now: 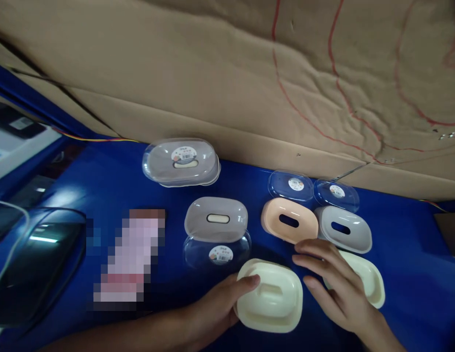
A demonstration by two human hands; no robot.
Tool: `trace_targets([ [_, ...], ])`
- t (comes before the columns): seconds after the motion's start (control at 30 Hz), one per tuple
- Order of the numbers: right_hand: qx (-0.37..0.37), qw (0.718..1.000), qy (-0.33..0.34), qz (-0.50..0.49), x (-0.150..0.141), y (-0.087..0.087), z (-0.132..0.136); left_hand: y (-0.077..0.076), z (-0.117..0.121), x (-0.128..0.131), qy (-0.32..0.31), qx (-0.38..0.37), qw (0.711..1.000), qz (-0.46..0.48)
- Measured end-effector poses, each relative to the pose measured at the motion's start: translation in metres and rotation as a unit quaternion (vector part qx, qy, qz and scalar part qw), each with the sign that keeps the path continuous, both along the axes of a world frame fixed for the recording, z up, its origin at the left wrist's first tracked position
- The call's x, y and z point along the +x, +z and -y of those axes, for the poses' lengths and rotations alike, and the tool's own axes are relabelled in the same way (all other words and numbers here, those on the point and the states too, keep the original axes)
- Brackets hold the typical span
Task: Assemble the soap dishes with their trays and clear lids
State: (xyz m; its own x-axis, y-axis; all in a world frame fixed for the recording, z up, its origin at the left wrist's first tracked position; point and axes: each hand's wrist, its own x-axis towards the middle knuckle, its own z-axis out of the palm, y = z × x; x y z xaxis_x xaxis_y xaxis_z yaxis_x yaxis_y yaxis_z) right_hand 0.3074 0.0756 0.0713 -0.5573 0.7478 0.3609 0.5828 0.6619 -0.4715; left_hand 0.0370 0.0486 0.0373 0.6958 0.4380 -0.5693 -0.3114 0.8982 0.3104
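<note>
My left hand point(218, 305) grips the left edge of a cream soap-dish base point(271, 298) lying near the front of the blue table point(102, 186), thumb on its rim. My right hand point(332, 283) hovers just right of that base with fingers stretched out and apart, holding nothing. Under it lies a second cream base point(372, 278). Behind sit a peach tray point(289, 220) and a grey tray point(344, 229), each with a clear lid point(290, 185) point(336, 192) behind it. To the left are a grey tray point(217, 218) and a clear lid point(218, 252).
An assembled soap box point(181, 161) with a clear lid stands at the back left. A pixelated object point(130, 259) lies left of centre. A dark glossy device point(32, 254) with a white cable sits at the far left. A cardboard wall point(249, 73) with red lines rises behind.
</note>
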Motion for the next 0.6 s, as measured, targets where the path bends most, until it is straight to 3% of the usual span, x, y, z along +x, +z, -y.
trace_targets([
  [0.1,0.018,0.997,0.055,0.056,-0.02,0.009,-0.005,-0.001,0.0,-0.002,-0.048,0.043,0.998,-0.004],
  [0.2,0.049,0.987,0.086,0.128,-0.057,0.015,-0.012,-0.002,0.003,-0.005,-0.109,0.089,0.989,-0.049],
  [0.37,0.072,0.961,0.128,0.235,-0.118,0.007,-0.026,0.004,0.011,-0.005,-0.222,0.123,0.965,-0.062],
  [0.5,0.085,0.948,0.138,0.274,-0.139,-0.005,-0.032,0.005,0.013,-0.002,-0.213,0.135,0.967,-0.044],
  [0.6,0.084,0.955,0.138,0.25,-0.139,-0.007,-0.038,0.0,0.014,-0.001,-0.198,0.128,0.971,-0.046],
])
